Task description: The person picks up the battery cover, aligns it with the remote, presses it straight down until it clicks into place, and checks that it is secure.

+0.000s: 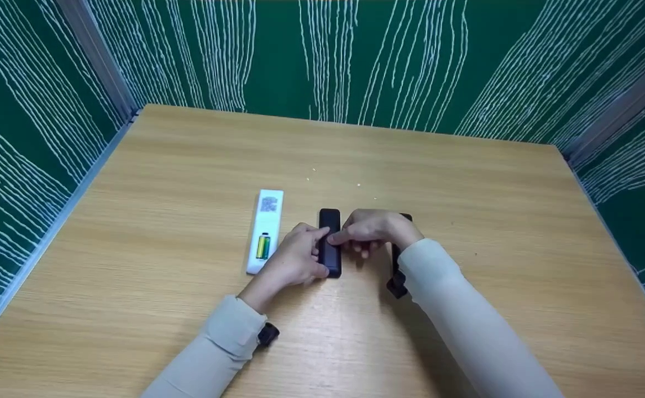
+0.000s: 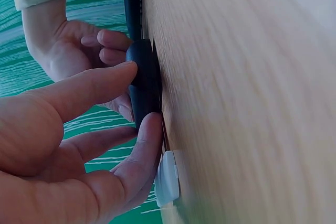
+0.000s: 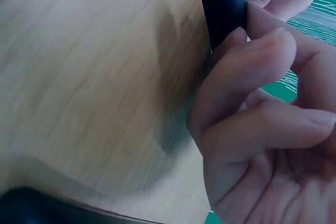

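So there's a black remote lying on the table, in the middle of three long things in a row. The left hand grips it from the left side, and the right hand has its thumb on top, with fingers curled in at the right edge. Can't tell if there's anything inside that one. Just left is a white remote, back side up, two batteries showing in its uncovered slot. Another long black thing sits partly hidden under the right wrist. Wooden table, green walls around.
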Demonstrator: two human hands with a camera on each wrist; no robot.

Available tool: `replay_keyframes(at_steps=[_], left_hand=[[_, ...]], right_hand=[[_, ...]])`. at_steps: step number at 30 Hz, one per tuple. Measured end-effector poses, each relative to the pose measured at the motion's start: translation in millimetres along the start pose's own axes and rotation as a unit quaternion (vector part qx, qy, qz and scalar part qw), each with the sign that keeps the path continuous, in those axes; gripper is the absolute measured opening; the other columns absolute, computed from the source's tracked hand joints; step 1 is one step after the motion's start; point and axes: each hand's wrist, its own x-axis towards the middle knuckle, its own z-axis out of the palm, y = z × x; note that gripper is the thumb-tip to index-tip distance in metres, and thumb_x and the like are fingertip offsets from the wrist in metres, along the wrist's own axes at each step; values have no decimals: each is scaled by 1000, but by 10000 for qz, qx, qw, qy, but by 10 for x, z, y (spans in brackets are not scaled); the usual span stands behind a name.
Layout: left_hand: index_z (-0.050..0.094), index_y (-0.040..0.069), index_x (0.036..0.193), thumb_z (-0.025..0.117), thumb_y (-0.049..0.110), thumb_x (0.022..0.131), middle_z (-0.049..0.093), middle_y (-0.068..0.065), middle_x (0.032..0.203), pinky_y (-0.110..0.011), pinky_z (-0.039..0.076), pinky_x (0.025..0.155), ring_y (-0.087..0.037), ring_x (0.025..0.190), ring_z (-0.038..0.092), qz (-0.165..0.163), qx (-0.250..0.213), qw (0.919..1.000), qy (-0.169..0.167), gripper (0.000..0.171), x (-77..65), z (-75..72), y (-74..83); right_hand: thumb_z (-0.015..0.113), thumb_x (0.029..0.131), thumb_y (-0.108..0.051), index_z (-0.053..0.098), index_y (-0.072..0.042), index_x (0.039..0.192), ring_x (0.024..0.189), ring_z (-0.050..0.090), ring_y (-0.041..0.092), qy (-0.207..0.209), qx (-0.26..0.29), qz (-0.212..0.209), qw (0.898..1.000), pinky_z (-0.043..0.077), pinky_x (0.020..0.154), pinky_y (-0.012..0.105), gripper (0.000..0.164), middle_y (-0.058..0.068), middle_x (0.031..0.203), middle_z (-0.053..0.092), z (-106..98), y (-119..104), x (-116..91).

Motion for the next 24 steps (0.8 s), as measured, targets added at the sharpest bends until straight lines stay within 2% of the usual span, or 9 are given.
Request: replay_keyframes(at_steps=[14,24], left_hand=[[41,6,162,84,-13,77,48,-14,148,-35,55,102,-26,117,57,-142,-289,9994,-122,97,19,3,5],[41,8,163,84,-13,77,50,-12,143,-36,55,100,-25,114,57,-186,-323,9992,-145,98,11,2,-5]], right_hand=[[68,99,-51,67,-14,80,57,53,11,195,-464,285,9983,38,51,23,42,-1,68,63,-4,-89,14],[65,102,-52,61,-15,77,57,57,11,123,-374,88,9992,38,50,23,45,-2,67,59,30,-60,-6]])
